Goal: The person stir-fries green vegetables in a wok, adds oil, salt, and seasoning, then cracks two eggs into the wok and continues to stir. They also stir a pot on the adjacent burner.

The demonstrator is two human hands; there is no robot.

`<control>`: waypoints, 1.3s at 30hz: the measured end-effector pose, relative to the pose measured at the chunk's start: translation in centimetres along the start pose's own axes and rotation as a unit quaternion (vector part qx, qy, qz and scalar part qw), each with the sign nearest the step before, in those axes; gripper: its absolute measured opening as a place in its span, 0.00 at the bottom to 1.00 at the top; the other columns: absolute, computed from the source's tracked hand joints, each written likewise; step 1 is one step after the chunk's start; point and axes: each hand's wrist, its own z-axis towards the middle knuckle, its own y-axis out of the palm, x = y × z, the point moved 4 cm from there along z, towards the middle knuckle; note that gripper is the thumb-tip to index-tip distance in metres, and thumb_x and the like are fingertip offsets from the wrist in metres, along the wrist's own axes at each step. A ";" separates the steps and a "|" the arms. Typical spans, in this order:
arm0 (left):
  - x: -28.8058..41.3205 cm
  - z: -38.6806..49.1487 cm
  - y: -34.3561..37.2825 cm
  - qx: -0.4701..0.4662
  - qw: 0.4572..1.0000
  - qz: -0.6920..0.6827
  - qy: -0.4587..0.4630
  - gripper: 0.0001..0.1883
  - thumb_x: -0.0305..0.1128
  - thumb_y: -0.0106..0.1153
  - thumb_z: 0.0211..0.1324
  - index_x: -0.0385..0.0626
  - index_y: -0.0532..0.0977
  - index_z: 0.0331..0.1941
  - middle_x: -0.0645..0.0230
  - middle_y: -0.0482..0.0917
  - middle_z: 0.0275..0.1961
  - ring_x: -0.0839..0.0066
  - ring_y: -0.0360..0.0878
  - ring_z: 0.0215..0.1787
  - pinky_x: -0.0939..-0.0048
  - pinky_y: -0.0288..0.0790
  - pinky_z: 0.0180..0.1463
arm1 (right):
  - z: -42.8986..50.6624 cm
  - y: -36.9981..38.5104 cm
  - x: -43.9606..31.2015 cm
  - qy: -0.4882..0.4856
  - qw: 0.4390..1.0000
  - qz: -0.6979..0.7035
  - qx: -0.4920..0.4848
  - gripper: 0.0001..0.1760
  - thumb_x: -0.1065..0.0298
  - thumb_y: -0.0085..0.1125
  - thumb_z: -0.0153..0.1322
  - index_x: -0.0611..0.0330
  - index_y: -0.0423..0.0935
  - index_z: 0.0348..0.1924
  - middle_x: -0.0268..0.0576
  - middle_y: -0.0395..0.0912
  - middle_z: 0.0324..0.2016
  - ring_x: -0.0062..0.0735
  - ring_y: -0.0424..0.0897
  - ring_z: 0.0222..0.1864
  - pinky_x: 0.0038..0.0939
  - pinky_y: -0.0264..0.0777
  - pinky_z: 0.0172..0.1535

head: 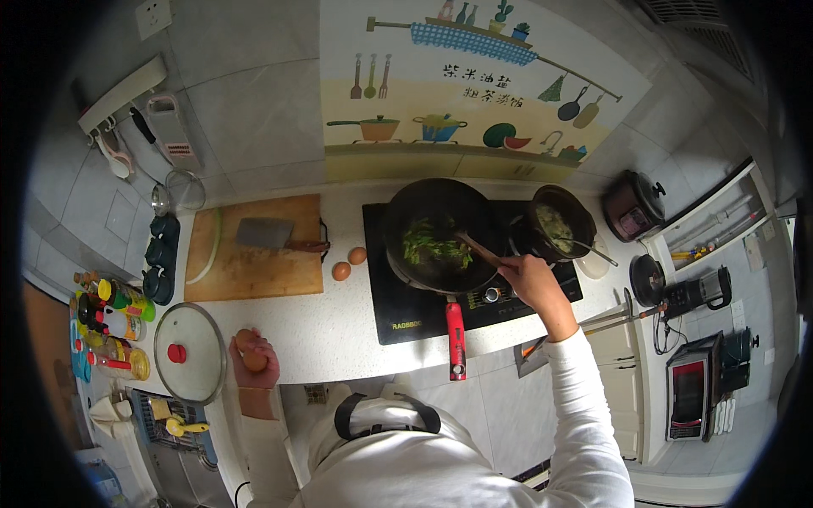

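Note:
My right hand (530, 286) grips the handle of a wooden spatula (479, 249), its far end down in a black wok (406, 209). Chopped green vegetables (432, 244) lie in the bottom of the wok, which sits on a black cooktop (406, 311). The wok's red handle (456, 340) sticks out over the counter's front edge. At the left, my left hand (262, 362) is closed around brown eggs (255, 360), at least two showing, beside a glass lid with a red knob (177, 354). Two more eggs (349, 264) rest on the counter left of the cooktop.
A wooden cutting board (254, 267) carries a cleaver (265, 233) and a scallion stalk (209, 254). Right of the wok, a dark pot (581, 219) holds food and a metal spoon (597, 252). Condiment bottles (120, 324) crowd the left; a rice cooker (629, 206) stands back right.

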 end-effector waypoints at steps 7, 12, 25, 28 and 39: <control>-0.4 -0.1 1.1 0.031 0.999 0.001 0.017 0.21 0.49 0.58 0.59 0.40 0.76 0.43 0.72 0.78 0.28 0.81 0.79 0.31 0.77 0.76 0.38 | 3.1 3.3 -0.6 -0.052 0.996 -0.033 0.068 0.12 0.67 0.59 0.68 0.59 0.83 0.43 0.59 0.81 0.31 0.58 0.80 0.36 0.46 0.74 0.41; -0.4 -0.4 1.5 0.000 1.000 0.006 0.010 0.22 0.48 0.58 0.59 0.39 0.76 0.44 0.73 0.78 0.28 0.81 0.79 0.32 0.77 0.76 0.38 | 2.1 2.0 1.0 -0.030 0.999 -0.007 0.015 0.14 0.65 0.61 0.67 0.62 0.83 0.44 0.58 0.81 0.29 0.54 0.82 0.32 0.39 0.74 0.37; 0.1 -0.7 1.5 0.033 0.998 0.027 0.042 0.22 0.49 0.58 0.59 0.40 0.76 0.44 0.74 0.77 0.28 0.82 0.78 0.32 0.78 0.76 0.38 | -3.8 -2.3 -1.7 0.054 0.995 -0.061 -0.059 0.12 0.64 0.63 0.66 0.57 0.84 0.40 0.54 0.81 0.29 0.54 0.79 0.36 0.44 0.75 0.42; -0.4 -0.1 2.0 0.039 0.999 0.022 0.026 0.22 0.49 0.57 0.59 0.41 0.76 0.43 0.74 0.77 0.28 0.82 0.78 0.32 0.78 0.76 0.38 | -3.2 -1.3 -1.3 0.009 0.996 -0.078 -0.033 0.12 0.64 0.62 0.66 0.57 0.84 0.41 0.54 0.81 0.29 0.53 0.80 0.37 0.44 0.75 0.42; -2.1 1.7 3.4 0.026 0.999 0.043 -0.021 0.21 0.48 0.57 0.60 0.41 0.75 0.44 0.74 0.77 0.28 0.82 0.77 0.32 0.79 0.76 0.39 | -0.7 2.0 0.8 0.012 1.000 0.000 0.026 0.12 0.65 0.62 0.67 0.57 0.84 0.42 0.57 0.80 0.29 0.55 0.79 0.36 0.45 0.74 0.42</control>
